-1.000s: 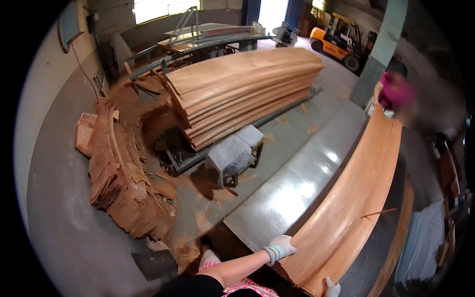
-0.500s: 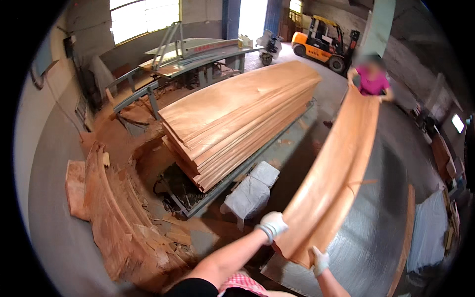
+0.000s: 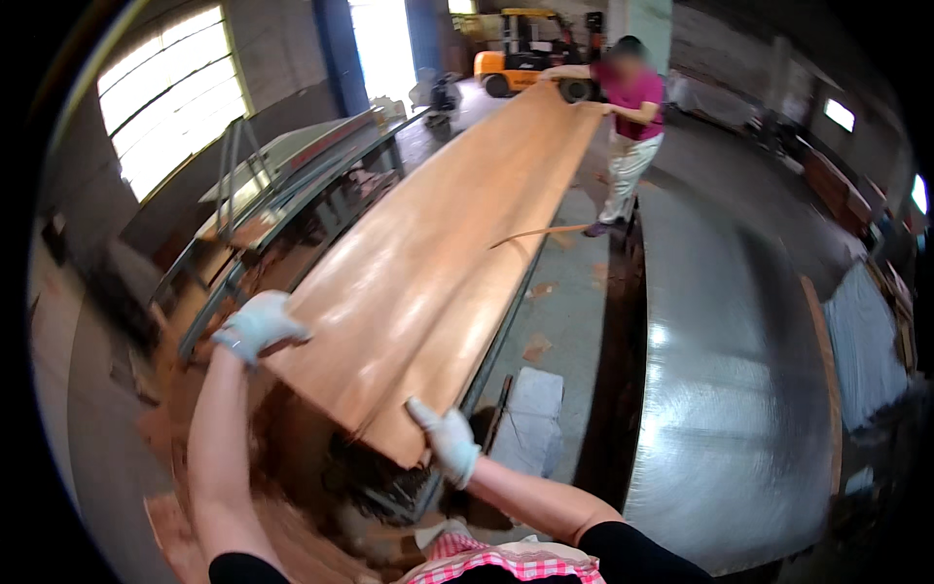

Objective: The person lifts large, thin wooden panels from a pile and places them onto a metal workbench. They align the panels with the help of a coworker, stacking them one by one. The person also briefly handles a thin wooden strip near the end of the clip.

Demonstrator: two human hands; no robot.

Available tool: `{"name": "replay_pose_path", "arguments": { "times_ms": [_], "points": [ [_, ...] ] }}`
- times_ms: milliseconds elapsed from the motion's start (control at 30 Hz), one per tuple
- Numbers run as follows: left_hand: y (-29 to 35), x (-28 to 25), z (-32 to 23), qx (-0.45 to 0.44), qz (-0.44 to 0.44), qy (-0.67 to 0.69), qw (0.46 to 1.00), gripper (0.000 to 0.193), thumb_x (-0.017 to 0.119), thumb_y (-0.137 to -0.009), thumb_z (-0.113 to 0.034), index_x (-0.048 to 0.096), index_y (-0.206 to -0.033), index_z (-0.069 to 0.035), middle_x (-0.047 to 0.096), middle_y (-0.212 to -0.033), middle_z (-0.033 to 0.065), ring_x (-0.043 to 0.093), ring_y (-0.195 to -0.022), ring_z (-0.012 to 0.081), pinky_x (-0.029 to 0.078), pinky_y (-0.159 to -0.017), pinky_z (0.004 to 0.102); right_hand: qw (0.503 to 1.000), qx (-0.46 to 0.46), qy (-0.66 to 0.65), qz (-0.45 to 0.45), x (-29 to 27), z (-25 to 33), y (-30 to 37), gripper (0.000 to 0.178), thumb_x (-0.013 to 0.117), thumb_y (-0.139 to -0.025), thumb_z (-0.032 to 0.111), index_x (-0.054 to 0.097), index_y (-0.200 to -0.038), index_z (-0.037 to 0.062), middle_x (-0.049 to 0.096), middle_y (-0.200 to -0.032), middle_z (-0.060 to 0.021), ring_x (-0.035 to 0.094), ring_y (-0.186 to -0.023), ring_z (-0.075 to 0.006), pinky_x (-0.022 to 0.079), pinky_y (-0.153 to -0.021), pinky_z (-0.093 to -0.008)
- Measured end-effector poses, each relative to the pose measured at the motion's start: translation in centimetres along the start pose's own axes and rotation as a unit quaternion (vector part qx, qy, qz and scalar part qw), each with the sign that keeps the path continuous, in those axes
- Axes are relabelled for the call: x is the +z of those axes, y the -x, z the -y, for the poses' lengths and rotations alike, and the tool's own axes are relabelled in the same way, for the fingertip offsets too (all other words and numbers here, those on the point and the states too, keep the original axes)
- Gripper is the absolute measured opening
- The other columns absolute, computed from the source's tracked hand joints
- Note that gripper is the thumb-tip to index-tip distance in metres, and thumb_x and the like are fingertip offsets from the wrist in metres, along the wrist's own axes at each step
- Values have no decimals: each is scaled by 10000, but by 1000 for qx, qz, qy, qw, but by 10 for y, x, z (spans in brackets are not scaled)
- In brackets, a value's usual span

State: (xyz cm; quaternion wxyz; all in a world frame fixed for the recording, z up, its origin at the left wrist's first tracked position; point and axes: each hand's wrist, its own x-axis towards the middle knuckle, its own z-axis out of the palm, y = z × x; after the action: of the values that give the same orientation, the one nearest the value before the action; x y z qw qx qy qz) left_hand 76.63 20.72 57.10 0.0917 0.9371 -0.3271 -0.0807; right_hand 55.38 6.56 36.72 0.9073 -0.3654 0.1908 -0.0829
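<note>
"How are we gripping the wood veneer sheet?"
"Our left hand clasps its near left corner, our right hand the near right one."
"And where do we have it?"
"Stretched out to a co-worker holding the far end, left of the shiny grey worktop."

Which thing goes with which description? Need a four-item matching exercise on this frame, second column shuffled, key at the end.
Column 1
1. wood sheet
2. forklift
3. left hand
4. broad flat surface

Column 2
A. grey and shiny, on the right side of the picture
B. gloved, at the near left corner of the item being carried
C. tan, with the hands of a co-worker at its far end
D. orange and black, in the background

Pairs: 1-C, 2-D, 3-B, 4-A
</note>
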Motion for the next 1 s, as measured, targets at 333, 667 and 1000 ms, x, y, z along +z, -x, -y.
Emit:
{"name": "replay_pose_path", "arguments": {
  "times_ms": [333,667,1000],
  "points": [
    [-104,155,278,-225,94,-198,949,1013,557,-745,-608,53,-1446,-77,145,-1469,221,204,-1348,339,226,-1079,426,743,180,622,172,-32,-82,-173,600,445,-854,552,664,-900,-5,649,-756,-151,641,-747,-254,485,-689,-342],
    [-117,235,318,-266,89,-16,960,857,429,-842,-607,77,-1452,-119,33,-1490,213,46,-1378,354,74,-1108,448,919,275,232,-162,-126,-73,-125,339,529,-898,344,634,-890,22,623,-663,-78,589,-538,-168,479,-535,-279],
    [-132,244,330,-245,57,-11,968,916,447,-828,-624,56,-1443,-70,50,-1484,228,87,-1371,358,118,-1110,440,924,129,333,-136,-128,-126,-114,484,521,-859,425,631,-1027,-16,660,-958,-169,623,-908,-273,458,-824,-331]
  ]
}}
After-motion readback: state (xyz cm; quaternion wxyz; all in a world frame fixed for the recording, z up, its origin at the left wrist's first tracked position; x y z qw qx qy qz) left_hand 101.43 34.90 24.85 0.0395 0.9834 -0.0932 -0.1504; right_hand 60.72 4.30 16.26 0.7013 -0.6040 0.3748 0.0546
